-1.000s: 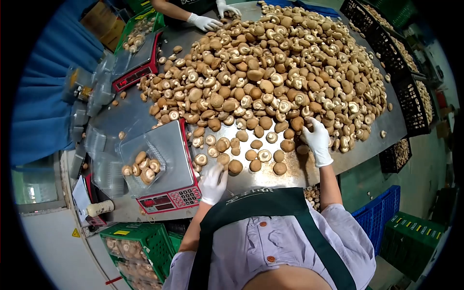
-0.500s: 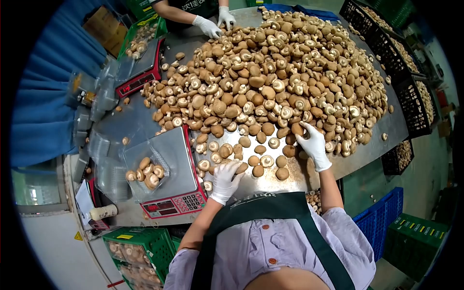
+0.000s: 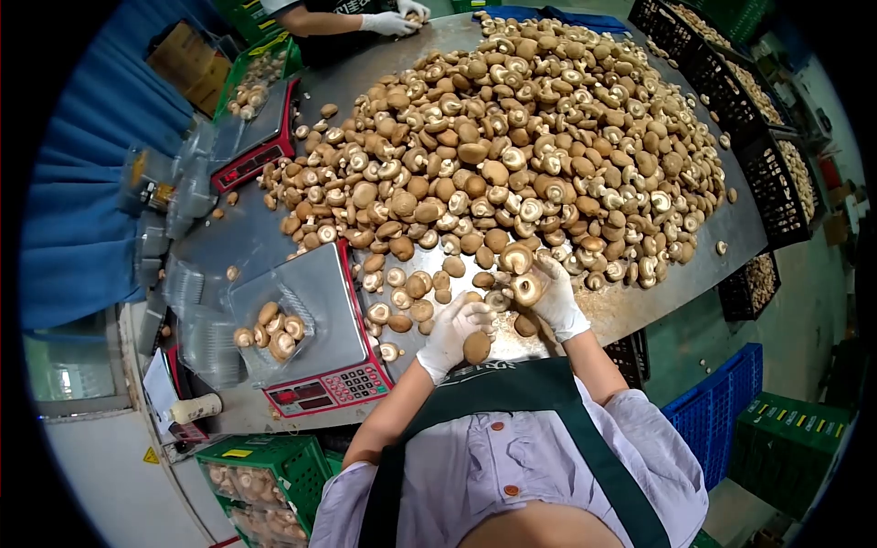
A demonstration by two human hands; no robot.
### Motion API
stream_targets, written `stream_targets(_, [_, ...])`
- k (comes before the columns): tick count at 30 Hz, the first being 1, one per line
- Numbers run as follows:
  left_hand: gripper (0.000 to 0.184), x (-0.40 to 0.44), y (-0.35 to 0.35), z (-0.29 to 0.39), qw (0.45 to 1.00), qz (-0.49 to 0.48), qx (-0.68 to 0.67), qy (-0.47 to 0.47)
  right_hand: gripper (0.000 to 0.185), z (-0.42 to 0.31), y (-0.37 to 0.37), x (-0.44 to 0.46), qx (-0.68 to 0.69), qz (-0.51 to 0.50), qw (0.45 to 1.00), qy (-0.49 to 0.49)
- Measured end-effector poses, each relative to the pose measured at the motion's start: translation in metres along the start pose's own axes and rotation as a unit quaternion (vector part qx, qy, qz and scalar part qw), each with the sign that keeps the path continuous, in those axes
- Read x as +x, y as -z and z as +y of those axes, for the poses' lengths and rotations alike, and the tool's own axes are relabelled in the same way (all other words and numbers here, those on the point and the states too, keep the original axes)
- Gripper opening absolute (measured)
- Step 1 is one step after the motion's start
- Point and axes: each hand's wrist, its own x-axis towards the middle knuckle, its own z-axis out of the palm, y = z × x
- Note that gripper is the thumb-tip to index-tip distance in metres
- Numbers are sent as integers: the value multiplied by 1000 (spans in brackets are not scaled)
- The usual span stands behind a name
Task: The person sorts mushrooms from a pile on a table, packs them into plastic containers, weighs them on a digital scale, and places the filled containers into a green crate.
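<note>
My gloved left hand (image 3: 456, 335) has its fingers curled over the steel table, with a brown mushroom (image 3: 477, 347) at its fingertips. To its right, my gloved right hand (image 3: 554, 297) is closed around a mushroom (image 3: 527, 289) whose pale underside faces up. Another large mushroom (image 3: 516, 258) is just above it, touching the fingers or very near them. A big mushroom pile (image 3: 548, 155) spreads beyond both hands. Left of my left hand, a clear tray (image 3: 297, 315) holding several mushrooms rests on a red-edged scale (image 3: 329, 301).
Across the table (image 3: 653, 310), a co-worker's gloved hands (image 3: 393, 22) hold a mushroom. A second scale (image 3: 251, 164) and stacked clear trays (image 3: 208, 342) are at the left. Black crates (image 3: 776, 187) of mushrooms line the right, with a blue crate (image 3: 717, 411) nearer me.
My right hand has moved left and nearer me with a mushroom. My left hand has shifted right, toward it. The co-worker's hands have drawn back from the pile.
</note>
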Motion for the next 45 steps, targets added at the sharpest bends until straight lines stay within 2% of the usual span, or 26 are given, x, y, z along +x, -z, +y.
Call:
stream_targets(2, [50, 0, 0, -1, 999, 5, 30, 19, 54, 3, -3, 1, 22, -45, 999, -12])
stream_targets(4, [53, -2, -6, 1, 996, -45, -31, 72, 55, 5, -5, 1, -64, -12, 998, 1])
stream_targets(6, [58, 0, -13, 4, 997, -27, -25, 68, 53, 8, -13, -1, -115, 28, 993, 16])
stream_targets(8, [61, -3, -24, 8, 998, -26, -4, 53, 50, 9, -24, -5, -316, 57, 947, 6])
stream_targets(9, [63, -3, -22, 6, 998, -18, 11, 55, 48, 11, -30, -8, -455, 46, 888, 48])
stream_targets(10, [63, -3, -21, 5, 998, -17, 10, 57, 48, 6, -17, -12, -544, 9, 839, 23])
stream_targets(13, [56, -1, -16, -1, 998, -3, 11, 63, 48, 5, -7, -15, -538, 14, 842, 43])
stream_targets(16, [49, -1, -17, 0, 993, 49, 69, 79, 58, -5, -15, -23, -452, 109, 881, 88])
stream_targets(17, [43, -6, -21, 1, 990, 83, 73, 86, 61, -9, -18, -27, -383, 124, 912, 81])
stream_targets(19, [44, -9, -3, 4, 993, 34, 37, 102, 73, -22, 0, -33, -199, 105, 974, 40])
stream_targets(20, [45, -7, 5, 2, 994, -11, -1, 112, 70, -25, 17, -35, -162, 116, 979, 50])
stream_targets(22, [51, -5, -4, 1, 995, -1, -10, 95, 66, -24, 14, -39, -127, 178, 972, 86])
stream_targets(24, [54, -7, -3, 3, 989, -49, -86, 112, 61, -27, 18, -45, -99, 194, 971, 99])
stream_targets(26, [53, -11, -16, 1, 989, -22, -93, 113, 59, -31, 23, -53, -30, 139, 985, 98])
stream_targets(27, [53, -13, -23, 0, 988, 42, -103, 104, 59, -34, 24, -56, -30, 103, 990, 93])
stream_targets(28, [53, -12, -25, -2, 985, 74, -114, 103, 59, -36, 23, -59, -30, 104, 989, 102])
stream_targets(30, [52, -10, -19, -5, 981, 101, -120, 112, 60, -41, 17, -71, -74, 186, 969, 143])
stream_targets(31, [51, -8, -1, -8, 984, 53, -119, 118, 61, -45, 17, -80, -128, 207, 953, 180])
stream_targets(33, [49, -3, 25, -8, 977, -22, -143, 155, 58, -62, 34, -103, -58, 215, 952, 210])
stream_targets(34, [49, -5, 12, -6, 979, -5, -140, 146, 56, -68, 43, -117, -11, 221, 947, 235])
stream_targets(36, [51, -7, -5, -3, 983, 21, -130, 128, 46, -79, 60, -146, 144, 153, 939, 272])
stream_targets(39, [57, -3, -8, -8, 987, 32, -106, 116, 41, -80, 49, -176, 238, 106, 900, 348])
stream_targets(40, [57, -1, -6, -10, 988, 34, -101, 115, 41, -80, 62, -184, 241, 107, 897, 355])
stream_targets(41, [57, 0, -3, -11, 988, 37, -96, 114, 40, -80, 86, -192, 235, 61, 904, 353])
stream_targets(42, [57, 2, -2, -11, 986, 41, -102, 122, 40, -78, 87, -193, 229, 15, 909, 348])
stream_targets(45, [53, 1, -3, -10, 983, 34, -115, 138, 37, -69, 82, -194, 285, -3, 892, 351])
